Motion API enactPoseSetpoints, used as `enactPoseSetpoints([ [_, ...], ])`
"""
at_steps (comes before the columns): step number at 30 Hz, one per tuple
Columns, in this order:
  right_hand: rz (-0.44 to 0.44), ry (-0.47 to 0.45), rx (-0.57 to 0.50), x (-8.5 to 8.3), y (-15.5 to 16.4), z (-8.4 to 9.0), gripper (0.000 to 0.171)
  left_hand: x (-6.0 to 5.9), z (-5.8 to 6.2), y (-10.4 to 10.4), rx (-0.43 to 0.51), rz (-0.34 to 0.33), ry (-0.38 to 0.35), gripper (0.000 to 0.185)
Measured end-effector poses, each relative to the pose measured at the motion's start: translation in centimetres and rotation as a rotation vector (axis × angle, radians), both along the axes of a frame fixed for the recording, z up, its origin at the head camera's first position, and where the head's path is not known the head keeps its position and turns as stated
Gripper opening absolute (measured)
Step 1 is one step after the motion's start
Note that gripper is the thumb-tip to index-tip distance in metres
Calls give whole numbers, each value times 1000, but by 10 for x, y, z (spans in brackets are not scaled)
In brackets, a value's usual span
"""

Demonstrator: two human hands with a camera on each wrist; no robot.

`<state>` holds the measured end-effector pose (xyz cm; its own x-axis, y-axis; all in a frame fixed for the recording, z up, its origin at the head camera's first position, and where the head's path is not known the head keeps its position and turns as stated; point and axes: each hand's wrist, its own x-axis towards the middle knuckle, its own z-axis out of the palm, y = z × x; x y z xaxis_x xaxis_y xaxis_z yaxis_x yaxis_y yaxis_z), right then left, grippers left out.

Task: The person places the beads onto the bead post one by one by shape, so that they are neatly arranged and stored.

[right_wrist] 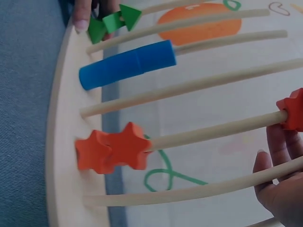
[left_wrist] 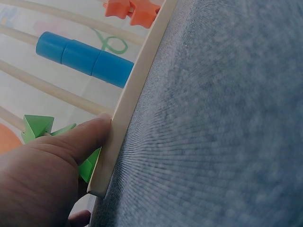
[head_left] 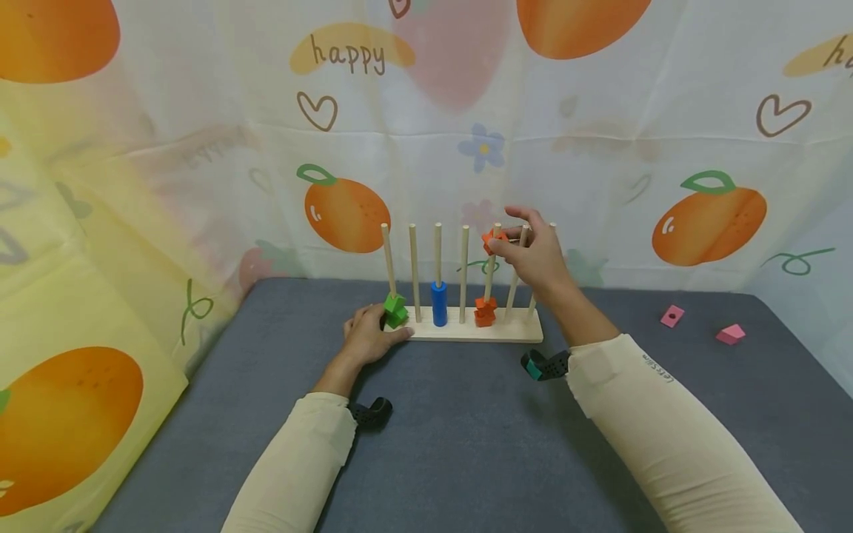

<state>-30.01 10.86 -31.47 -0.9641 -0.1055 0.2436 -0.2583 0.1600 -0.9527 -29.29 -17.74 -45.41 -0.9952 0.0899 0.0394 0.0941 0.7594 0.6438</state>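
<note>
A wooden peg stand [head_left: 466, 334] with several upright pegs stands at the back of the table. My left hand [head_left: 368, 338] grips its left end, thumb on the front edge and fingers behind. Green triangular blocks [head_left: 396, 311] sit on the leftmost peg beside that hand. Three blue cylinders [left_wrist: 79, 56] are stacked on the third peg. Two orange star blocks [right_wrist: 113, 149] lie at the foot of the fifth peg. Near that peg's top, my right hand [head_left: 538, 260] pinches another orange star block [head_left: 492, 242], with the peg through its hole.
Two pink blocks, one with a hole in its face [head_left: 672, 316] and one wedge-shaped [head_left: 731, 334], lie on the grey tabletop [head_left: 453, 429] to the right. Close behind the table hangs a printed cloth [head_left: 426, 170].
</note>
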Motion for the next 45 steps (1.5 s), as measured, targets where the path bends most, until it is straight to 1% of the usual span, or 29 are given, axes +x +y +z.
enactPoseSetpoints([
  [2,4,-13,-38,0,0,-4,63,0,0,0,1,-1,2,63],
  [5,3,-45,-76,1,0,-10,64,0,0,0,1,-3,4,62],
  [14,-25,-92,-94,3,-2,-28,58,0,0,0,6,-2,1,60],
  [22,-24,-134,-118,3,-2,-42,59,0,0,0,2,3,4,59],
  [26,-28,-148,-136,4,-3,-48,57,0,0,0,1,7,3,58],
  [33,-48,-183,-104,6,-4,-58,55,-1,-1,-1,5,3,3,60],
  [40,-46,-187,-75,7,-5,-72,51,-1,-3,-2,5,4,10,63],
  [45,-56,-196,-77,7,-5,-77,50,-1,-2,-2,-2,1,7,61],
])
